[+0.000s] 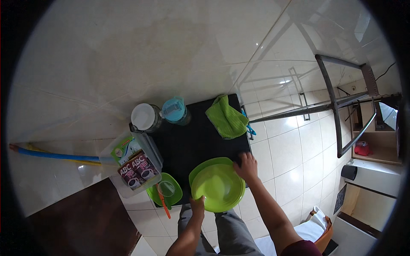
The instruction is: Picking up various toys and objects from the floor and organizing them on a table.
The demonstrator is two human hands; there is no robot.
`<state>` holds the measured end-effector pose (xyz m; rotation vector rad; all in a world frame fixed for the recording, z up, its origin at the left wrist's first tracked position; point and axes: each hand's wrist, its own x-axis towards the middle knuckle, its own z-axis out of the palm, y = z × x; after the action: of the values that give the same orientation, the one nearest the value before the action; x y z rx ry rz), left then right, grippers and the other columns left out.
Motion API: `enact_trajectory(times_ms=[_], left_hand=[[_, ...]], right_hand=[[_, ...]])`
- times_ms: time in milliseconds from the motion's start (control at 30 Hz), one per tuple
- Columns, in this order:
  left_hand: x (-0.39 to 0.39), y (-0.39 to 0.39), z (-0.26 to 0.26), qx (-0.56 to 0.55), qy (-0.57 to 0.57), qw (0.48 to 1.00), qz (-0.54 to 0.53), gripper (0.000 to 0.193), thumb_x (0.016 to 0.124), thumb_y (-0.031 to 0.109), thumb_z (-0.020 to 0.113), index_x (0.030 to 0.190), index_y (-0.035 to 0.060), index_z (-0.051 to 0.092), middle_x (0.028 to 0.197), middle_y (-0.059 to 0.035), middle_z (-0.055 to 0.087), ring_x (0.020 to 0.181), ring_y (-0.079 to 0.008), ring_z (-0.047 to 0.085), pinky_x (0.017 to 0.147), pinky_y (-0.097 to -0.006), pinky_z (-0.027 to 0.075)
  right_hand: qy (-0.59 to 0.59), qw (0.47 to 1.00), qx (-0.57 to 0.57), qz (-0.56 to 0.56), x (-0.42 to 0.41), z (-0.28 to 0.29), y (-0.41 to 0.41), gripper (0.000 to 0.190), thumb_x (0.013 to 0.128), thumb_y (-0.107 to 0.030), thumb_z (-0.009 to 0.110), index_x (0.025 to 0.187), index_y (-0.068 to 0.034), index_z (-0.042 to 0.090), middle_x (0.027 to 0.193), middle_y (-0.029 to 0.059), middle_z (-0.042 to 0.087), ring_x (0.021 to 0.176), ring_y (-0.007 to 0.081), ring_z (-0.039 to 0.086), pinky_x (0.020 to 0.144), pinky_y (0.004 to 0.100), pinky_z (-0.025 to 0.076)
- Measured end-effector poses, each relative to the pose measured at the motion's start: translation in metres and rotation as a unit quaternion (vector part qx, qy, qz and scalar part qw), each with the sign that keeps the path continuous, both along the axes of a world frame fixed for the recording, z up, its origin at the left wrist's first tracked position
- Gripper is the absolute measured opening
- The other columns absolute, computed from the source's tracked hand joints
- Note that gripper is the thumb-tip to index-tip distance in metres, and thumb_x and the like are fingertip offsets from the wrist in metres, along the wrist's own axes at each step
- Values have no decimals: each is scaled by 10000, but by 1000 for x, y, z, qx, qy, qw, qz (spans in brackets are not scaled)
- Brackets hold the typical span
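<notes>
A round lime-green plastic plate (217, 187) is in front of me, overlapping another green dish (200, 168) whose far rim shows behind it. My left hand (198, 206) grips the plate's near left rim, thumb on top and fingers hidden beneath. At the far right rim is my right hand (248, 168), its thumb at the edge and its fingers curled over the black tabletop (182, 144); whether it grips the rim is unclear. Left of the plate, a smaller green bowl (174, 195) holds a clear round piece (166, 188) and an orange-handled utensil (163, 201).
A clear plastic bin (153, 153) with coffee packets (137, 169) occupies the table's left side. Behind it stand a white-lidded jar (143, 116) and a blue-lidded container (174, 110). A green cloth (227, 118) lies at the back right, near a metal frame (334, 102).
</notes>
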<state>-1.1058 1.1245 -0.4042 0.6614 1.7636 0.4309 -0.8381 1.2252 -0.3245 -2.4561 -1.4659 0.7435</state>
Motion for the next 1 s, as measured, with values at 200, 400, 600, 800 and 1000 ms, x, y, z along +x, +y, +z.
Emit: enact_trajectory(times_ms=[200,400,600,800,1000], left_hand=[[-2,-28,41,-45,-105,982,149,564,716,58,654,1213,46,388,1146,-70,487,1072,-205,458,935,-352,349],[-48,-44,49,-58,-259,949,169,564,743,18,605,1249,62,359,1204,-80,457,1132,-223,430,967,-375,340],[-41,-22,91,-96,-318,922,199,584,736,31,633,1251,63,361,1212,-73,455,1150,-226,418,972,-388,339],[-64,-64,78,-142,-321,915,198,632,729,86,660,1276,70,343,1244,-62,439,1174,-230,392,996,-400,298],[-117,-101,86,-182,-290,920,190,589,728,29,627,1256,61,368,1229,-70,454,1149,-228,417,986,-389,316]], right_hand=[[-118,979,146,80,23,-21,134,559,730,-251,608,1259,-245,426,1384,128,268,1256,383,247,992,531,239],[-133,979,64,142,-14,-45,120,533,786,-324,548,1290,-312,376,1421,101,184,1276,362,224,978,583,222],[-51,940,-34,336,-81,-22,50,566,767,-318,570,1286,-375,354,1393,77,240,1204,333,330,882,529,337],[-98,966,25,237,-148,-29,121,530,788,-325,530,1291,-321,364,1379,82,267,1205,326,330,892,510,331],[-43,909,75,407,-142,-29,61,463,787,-260,499,1243,-321,445,1369,70,306,1196,292,360,918,509,320]])
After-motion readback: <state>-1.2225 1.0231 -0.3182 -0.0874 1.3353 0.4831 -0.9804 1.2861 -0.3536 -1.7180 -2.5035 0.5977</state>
